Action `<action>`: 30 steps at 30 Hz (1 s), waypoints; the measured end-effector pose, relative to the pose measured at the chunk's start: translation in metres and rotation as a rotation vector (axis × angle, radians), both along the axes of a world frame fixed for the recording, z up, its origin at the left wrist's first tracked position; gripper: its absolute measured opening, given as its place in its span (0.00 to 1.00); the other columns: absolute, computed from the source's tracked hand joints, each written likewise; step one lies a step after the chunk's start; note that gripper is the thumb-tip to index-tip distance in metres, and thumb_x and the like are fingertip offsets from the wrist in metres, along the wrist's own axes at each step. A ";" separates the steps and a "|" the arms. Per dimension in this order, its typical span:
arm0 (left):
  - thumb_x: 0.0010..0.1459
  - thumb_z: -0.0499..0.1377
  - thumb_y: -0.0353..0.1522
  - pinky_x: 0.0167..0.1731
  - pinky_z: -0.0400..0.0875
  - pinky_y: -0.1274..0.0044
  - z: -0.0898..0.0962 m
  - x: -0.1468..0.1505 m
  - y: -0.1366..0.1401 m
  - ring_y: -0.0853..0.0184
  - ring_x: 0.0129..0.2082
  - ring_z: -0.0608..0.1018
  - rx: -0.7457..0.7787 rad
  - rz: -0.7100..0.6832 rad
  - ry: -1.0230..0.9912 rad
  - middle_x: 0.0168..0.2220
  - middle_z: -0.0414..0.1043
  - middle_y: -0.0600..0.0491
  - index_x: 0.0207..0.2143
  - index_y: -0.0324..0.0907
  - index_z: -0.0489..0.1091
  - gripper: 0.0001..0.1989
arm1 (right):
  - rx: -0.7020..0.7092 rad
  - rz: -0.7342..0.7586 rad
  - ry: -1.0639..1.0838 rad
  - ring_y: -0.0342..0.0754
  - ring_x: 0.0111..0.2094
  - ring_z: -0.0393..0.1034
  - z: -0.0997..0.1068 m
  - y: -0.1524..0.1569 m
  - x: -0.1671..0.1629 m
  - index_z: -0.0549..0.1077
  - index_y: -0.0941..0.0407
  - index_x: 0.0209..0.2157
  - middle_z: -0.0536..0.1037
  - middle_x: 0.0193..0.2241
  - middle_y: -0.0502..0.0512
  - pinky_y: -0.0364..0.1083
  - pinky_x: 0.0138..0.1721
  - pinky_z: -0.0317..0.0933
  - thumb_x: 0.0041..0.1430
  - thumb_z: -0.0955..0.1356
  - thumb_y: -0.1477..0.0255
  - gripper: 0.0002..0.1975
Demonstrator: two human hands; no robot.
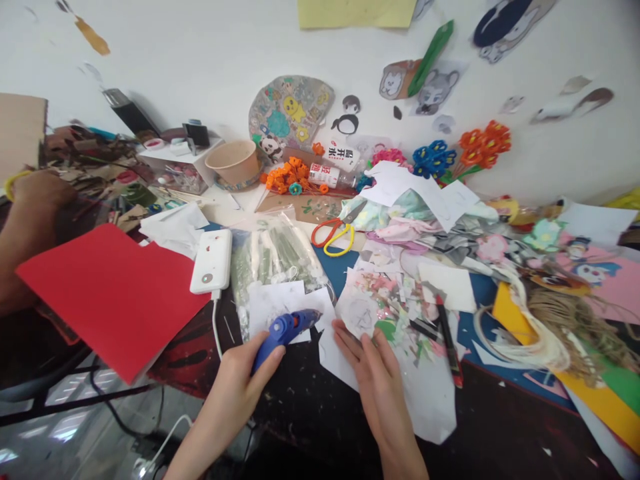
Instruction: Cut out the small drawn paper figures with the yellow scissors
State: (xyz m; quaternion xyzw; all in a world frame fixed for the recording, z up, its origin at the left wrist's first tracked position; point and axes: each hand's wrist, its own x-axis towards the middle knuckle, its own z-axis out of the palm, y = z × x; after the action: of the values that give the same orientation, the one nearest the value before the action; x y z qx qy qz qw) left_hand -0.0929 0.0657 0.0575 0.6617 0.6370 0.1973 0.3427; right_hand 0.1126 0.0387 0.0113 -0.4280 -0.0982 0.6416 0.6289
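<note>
Glue gun: sat in L hand, handle-gripped, w/ sketched paper cut-out just R of gun. Looked light, rigid, prob. hot-tipped; best held by handle. Cut-out: looked thin, creasable, best edge-held. Touched by R hand, narrow-spread; couldn't tell if pinched.

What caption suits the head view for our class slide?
Left hand holding a blue glue gun, right hand touching a sketched paper piece, over a cluttered table.
</note>
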 end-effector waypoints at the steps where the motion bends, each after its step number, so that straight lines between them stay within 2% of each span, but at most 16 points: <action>1: 0.64 0.51 0.46 0.22 0.57 0.80 0.000 0.000 0.002 0.72 0.20 0.62 0.009 0.009 0.003 0.20 0.61 0.59 0.30 0.38 0.70 0.21 | -0.004 0.000 -0.003 0.58 0.57 0.74 0.000 0.000 0.000 0.66 0.52 0.54 0.81 0.51 0.60 0.64 0.68 0.53 0.65 0.70 0.63 0.19; 8: 0.62 0.52 0.46 0.21 0.58 0.80 -0.002 -0.002 0.016 0.71 0.20 0.64 0.089 0.102 0.054 0.19 0.62 0.58 0.33 0.37 0.71 0.21 | -0.031 -0.004 -0.006 0.59 0.55 0.75 -0.005 -0.001 0.002 0.61 0.51 0.60 0.81 0.51 0.62 0.65 0.67 0.53 0.63 0.70 0.63 0.27; 11: 0.63 0.51 0.46 0.21 0.57 0.80 0.000 -0.003 0.011 0.71 0.20 0.63 0.075 0.068 0.045 0.18 0.61 0.59 0.31 0.38 0.70 0.21 | -0.038 -0.013 -0.008 0.59 0.55 0.75 -0.005 -0.001 0.001 0.59 0.51 0.61 0.81 0.51 0.62 0.66 0.67 0.53 0.63 0.70 0.63 0.29; 17: 0.64 0.51 0.46 0.23 0.58 0.81 0.003 -0.002 -0.004 0.72 0.21 0.63 0.006 -0.033 0.011 0.21 0.61 0.58 0.28 0.39 0.68 0.21 | -0.026 -0.029 -0.007 0.60 0.57 0.74 -0.002 0.001 -0.001 0.64 0.54 0.55 0.82 0.49 0.61 0.64 0.68 0.53 0.61 0.72 0.62 0.25; 22: 0.63 0.51 0.46 0.21 0.58 0.80 0.002 -0.003 0.004 0.71 0.20 0.63 0.052 0.023 0.038 0.19 0.61 0.58 0.29 0.39 0.69 0.21 | -0.058 -0.028 -0.012 0.60 0.56 0.75 -0.001 0.000 -0.001 0.53 0.52 0.65 0.80 0.53 0.62 0.65 0.68 0.53 0.61 0.72 0.62 0.36; 25: 0.62 0.51 0.47 0.20 0.57 0.80 0.000 -0.007 0.011 0.71 0.20 0.63 0.089 0.099 0.069 0.19 0.62 0.58 0.33 0.37 0.72 0.22 | -0.030 -0.028 -0.012 0.60 0.56 0.75 -0.002 0.000 -0.001 0.49 0.53 0.67 0.80 0.52 0.63 0.66 0.68 0.53 0.62 0.71 0.62 0.39; 30: 0.63 0.51 0.48 0.20 0.58 0.81 -0.001 -0.010 0.003 0.72 0.19 0.63 0.063 0.065 0.058 0.18 0.62 0.58 0.32 0.37 0.72 0.24 | -0.046 -0.025 -0.010 0.60 0.55 0.76 -0.004 0.000 -0.001 0.55 0.52 0.64 0.81 0.51 0.62 0.66 0.67 0.53 0.61 0.72 0.62 0.35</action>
State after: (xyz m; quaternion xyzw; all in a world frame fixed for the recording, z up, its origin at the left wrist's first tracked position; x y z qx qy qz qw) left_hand -0.1027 0.0690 0.0569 0.6567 0.6613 0.2089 0.2963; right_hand 0.1117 0.0387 0.0077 -0.4468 -0.0815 0.6336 0.6263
